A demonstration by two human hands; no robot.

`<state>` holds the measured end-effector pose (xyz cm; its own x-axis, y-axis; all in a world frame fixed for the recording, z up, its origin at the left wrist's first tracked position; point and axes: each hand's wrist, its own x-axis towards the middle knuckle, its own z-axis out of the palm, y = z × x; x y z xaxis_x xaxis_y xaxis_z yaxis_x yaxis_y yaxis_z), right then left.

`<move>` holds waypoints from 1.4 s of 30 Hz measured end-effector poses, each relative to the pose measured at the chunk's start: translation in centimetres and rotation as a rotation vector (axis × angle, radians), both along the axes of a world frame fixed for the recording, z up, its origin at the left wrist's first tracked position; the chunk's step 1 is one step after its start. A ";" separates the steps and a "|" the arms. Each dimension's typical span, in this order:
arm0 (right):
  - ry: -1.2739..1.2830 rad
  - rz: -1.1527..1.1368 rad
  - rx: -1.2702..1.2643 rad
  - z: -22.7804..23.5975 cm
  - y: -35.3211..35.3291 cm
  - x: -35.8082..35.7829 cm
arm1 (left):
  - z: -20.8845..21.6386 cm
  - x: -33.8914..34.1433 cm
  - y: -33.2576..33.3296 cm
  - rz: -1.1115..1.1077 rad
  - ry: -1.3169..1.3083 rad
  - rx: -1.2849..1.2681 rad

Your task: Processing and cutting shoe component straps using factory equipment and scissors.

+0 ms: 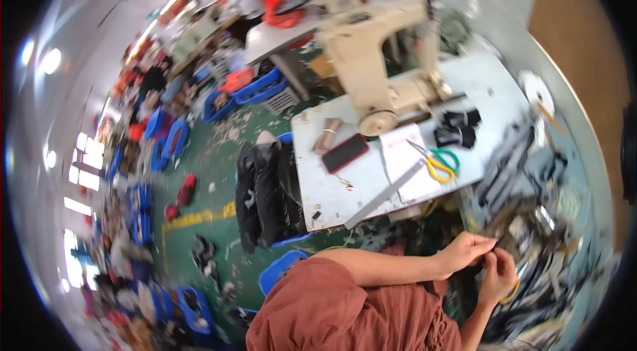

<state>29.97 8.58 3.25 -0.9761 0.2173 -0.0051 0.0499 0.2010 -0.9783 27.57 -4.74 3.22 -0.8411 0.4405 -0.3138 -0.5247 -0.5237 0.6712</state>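
My left hand [466, 253] reaches across from the brown-red sleeve, its fingertips pinched together. Right against it, my right hand [499, 277] is closed in a pinch too, and the fingertips of both meet. Whatever lies between them is too small and blurred to make out. A yellow loop [510, 292] shows at the edge of my right hand; I cannot tell if the hand holds it. Just beyond the fingers sits a blurred dark machine part with a shiny metal piece [544, 219], among dark and grey fabric strips [531, 298].
A cream sewing machine [371, 66] stands on a pale table [312, 185]. On it lie scissors with yellow and green handles [440, 166], a ruler [385, 195], paper [401, 148], a phone [345, 153] and black pieces [458, 129]. Dark garments [269, 195] hang over a blue bin beside it.
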 end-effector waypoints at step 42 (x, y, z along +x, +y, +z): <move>0.581 0.480 0.454 9.7 1.3 0.1 | 6.7 7.1 1.4 0.545 0.322 -0.356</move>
